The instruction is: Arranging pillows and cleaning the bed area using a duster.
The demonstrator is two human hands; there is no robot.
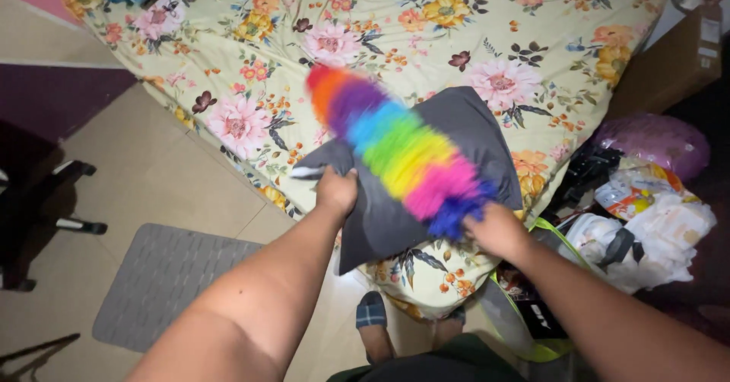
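Rainbow duster (401, 148) clamped in right hand (498, 230) grip, lying across grey pillow (456, 120) (left hand (336, 190) pinches its edge) over bed (228, 40).

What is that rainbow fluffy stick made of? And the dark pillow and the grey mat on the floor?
The rainbow duster looks like soft synthetic fluff: fuzzy blurred edges, very bright colour bands. The dark grey pillow seems to be matte woven cloth, creasing where the left hand pinches it. The grey floor mat looks like textured fabric or rubber; I can't tell which.
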